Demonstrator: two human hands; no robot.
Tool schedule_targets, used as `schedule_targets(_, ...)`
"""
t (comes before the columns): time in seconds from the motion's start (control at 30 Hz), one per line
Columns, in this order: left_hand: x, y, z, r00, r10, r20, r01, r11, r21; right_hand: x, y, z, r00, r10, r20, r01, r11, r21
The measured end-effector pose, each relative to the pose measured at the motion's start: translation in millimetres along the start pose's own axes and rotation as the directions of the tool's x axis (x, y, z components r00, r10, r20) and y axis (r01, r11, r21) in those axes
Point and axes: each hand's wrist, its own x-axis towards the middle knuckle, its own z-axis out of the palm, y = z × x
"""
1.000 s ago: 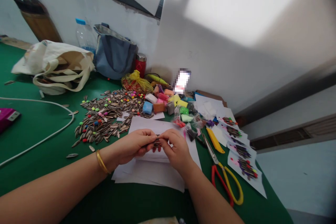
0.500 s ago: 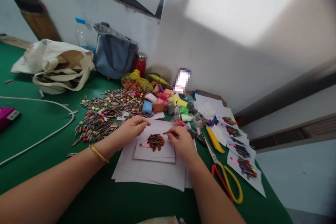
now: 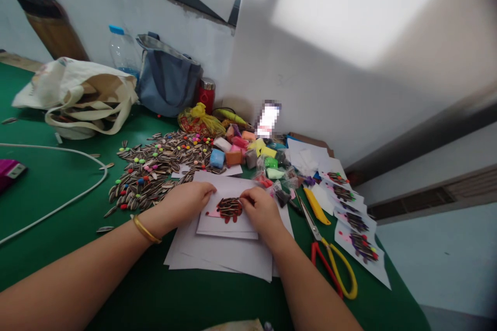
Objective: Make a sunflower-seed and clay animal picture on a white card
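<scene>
A white card (image 3: 209, 225) lies on a stack of larger white paper sheets (image 3: 217, 257). On it is a hedgehog figure (image 3: 230, 209) with a red-brown clay body, a pink snout and striped sunflower seeds as spines. My right hand (image 3: 264, 211) pinches at the figure's upper right edge; a sunflower seed is between its fingertips, mostly hidden now. My left hand (image 3: 192, 200), a gold bangle at its wrist, rests by the card's upper left corner with fingers drawn together. Whether those fingers hold anything is hidden.
A pile of sunflower seeds (image 3: 155, 168) with coloured bits spreads left. Packets of coloured clay (image 3: 234, 158) sit behind the card. On the right are scissors (image 3: 320, 238), a yellow cutter (image 3: 317, 207) and several finished hedgehog cards (image 3: 363, 248). Bags (image 3: 166, 80) and a phone (image 3: 267, 119) stand toward the wall.
My right hand has moved left and brought the sunflower seed to the figure's right edge. My left hand has come down and slightly left, closer to the card.
</scene>
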Motion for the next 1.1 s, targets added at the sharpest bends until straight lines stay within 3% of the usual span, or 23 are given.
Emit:
schedule_targets(0.53,0.8,1.6,-1.5,1.0,0.0,0.02,-0.001,0.999,0.049,0.6,-11.9,1.3,0.995,-0.037,0.091,0.07,0.917,-0.393)
schedule_targets(1.1,2.2,-3.0,1.5,1.0,0.002,0.006,-0.002,1.0,-0.018,2.2,-13.1,2.7,0.994,-0.027,0.102,0.069,0.896,-0.438)
